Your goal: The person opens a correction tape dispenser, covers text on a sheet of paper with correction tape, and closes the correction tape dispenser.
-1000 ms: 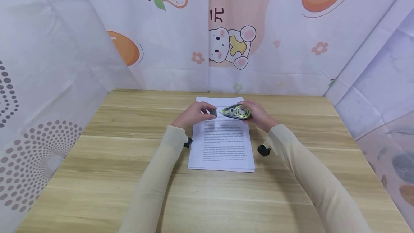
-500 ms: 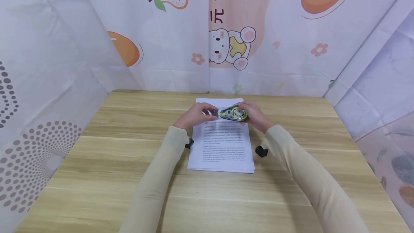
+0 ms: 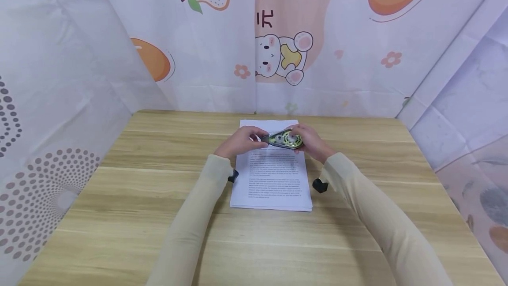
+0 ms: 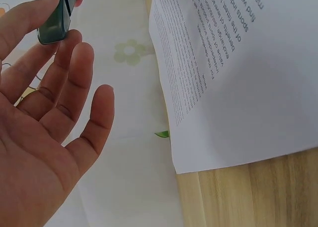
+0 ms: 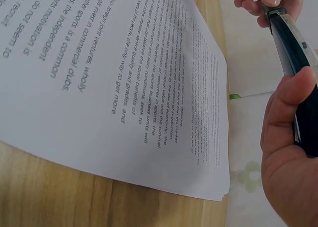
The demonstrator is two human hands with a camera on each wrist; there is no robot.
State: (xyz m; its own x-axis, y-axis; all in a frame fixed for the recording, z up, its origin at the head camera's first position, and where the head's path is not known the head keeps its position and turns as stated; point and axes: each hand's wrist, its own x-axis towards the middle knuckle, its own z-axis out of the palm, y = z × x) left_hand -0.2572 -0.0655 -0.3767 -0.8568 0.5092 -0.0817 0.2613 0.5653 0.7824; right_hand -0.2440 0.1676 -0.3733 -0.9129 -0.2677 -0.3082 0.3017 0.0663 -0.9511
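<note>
Above the upper part of a stack of printed paper (image 3: 274,180), my right hand (image 3: 312,142) grips a correction tape (image 3: 282,139) with a black and yellow-green body. Its narrow tip points left and sits inside a dark cap (image 3: 264,139). My left hand (image 3: 240,141) pinches that cap between thumb and fingers. In the left wrist view the cap (image 4: 53,28) is between thumb and forefinger, the other fingers loosely bent. The right wrist view shows the correction tape's dark edge (image 5: 293,53) running from my right palm to the left fingertips; the tip itself is hidden.
The paper lies on a wooden table (image 3: 139,215). Behind it hangs a white curtain (image 3: 214,65) printed with fruit and a bear. Black wrist cameras show beneath both cuffs, the right camera (image 3: 319,185) close to the paper's right edge.
The correction tape has moved left and its tip has gone into the cap, which was apart from it a second ago. Over the last half second both hands have hardly moved.
</note>
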